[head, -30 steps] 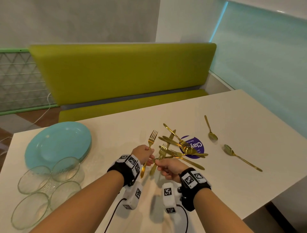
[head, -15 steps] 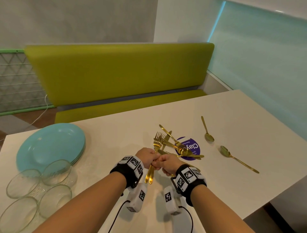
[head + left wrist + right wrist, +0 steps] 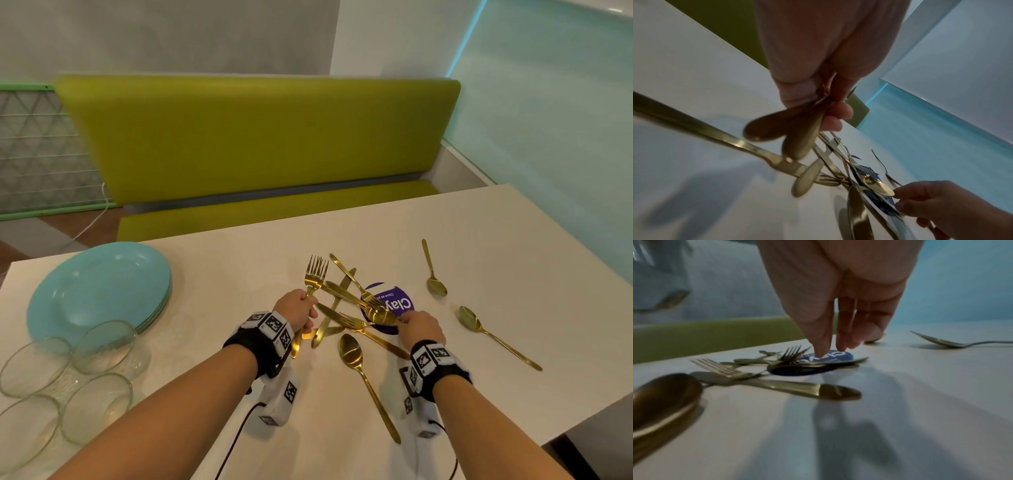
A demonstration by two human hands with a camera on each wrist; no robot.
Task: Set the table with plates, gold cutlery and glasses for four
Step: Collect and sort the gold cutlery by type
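My left hand (image 3: 301, 308) grips two gold forks (image 3: 315, 274) by their handles, tines pointing away; the handle ends (image 3: 781, 129) show below the fist in the left wrist view. My right hand (image 3: 416, 325) reaches down with straight fingers (image 3: 823, 345) onto the pile of gold cutlery (image 3: 356, 305), touching a handle end (image 3: 885, 190) over the purple round sticker (image 3: 399, 301). A large gold spoon (image 3: 363, 373) lies between my wrists. A stack of turquoise plates (image 3: 99, 287) sits at the left, with several glass bowls (image 3: 68, 377) in front of it.
Two more gold spoons (image 3: 433, 270) (image 3: 493, 335) lie to the right of the pile on the white table (image 3: 513, 240). A green bench (image 3: 257, 137) runs along the far side. The table's right corner (image 3: 548, 442) is near my right forearm.
My right hand let go of the fork it passed to the left hand and moved right onto the pile. The left hand now holds both forks together.
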